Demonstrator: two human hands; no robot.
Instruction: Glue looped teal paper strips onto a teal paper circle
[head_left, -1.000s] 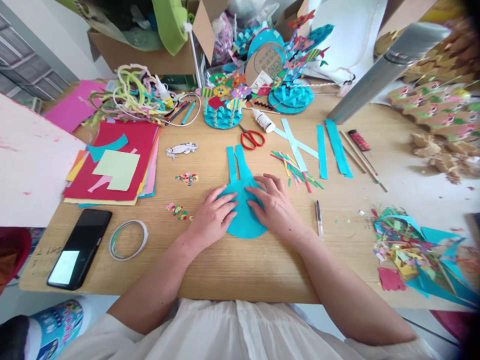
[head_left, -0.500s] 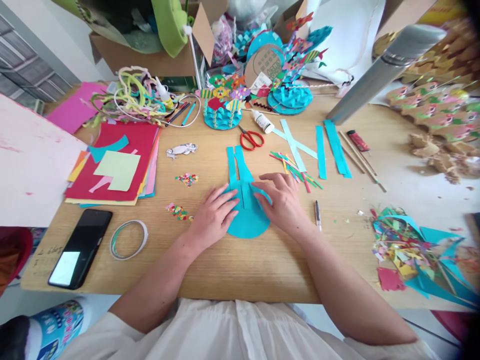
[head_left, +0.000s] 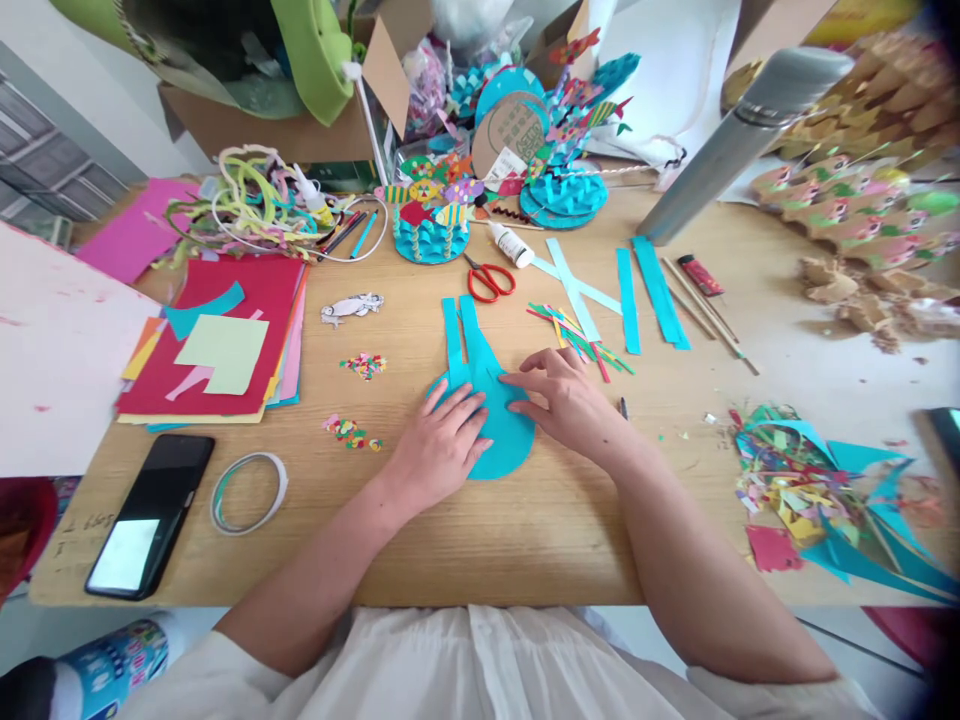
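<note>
A rounded blue paper piece [head_left: 504,455] lies on the wooden table in front of me. Two blue paper strips [head_left: 453,335] reach away from its far side, and the right one widens toward the round part. My left hand [head_left: 442,440] rests flat across the left of the paper, fingers stretched out. At the right side, my right hand [head_left: 566,405] touches the paper with its index finger and thumb, which are apart. Beyond the strips lie red-handled scissors [head_left: 491,282]. Thin coloured paper strips [head_left: 577,335] lie to the right of them.
Left are coloured paper sheets [head_left: 281,290], a phone [head_left: 154,510] and a tape roll [head_left: 281,480]. A white glue bottle [head_left: 511,245] and blue paper crafts [head_left: 431,245] stand farther back. At the right are a grey cylinder [head_left: 720,160], wooden sticks [head_left: 709,310] and paper scraps [head_left: 795,500].
The whole view has shifted slightly. My left hand has slid farther over the blue paper, and the right strip's lower part has turned a little. My right hand stays at the paper's right side.
</note>
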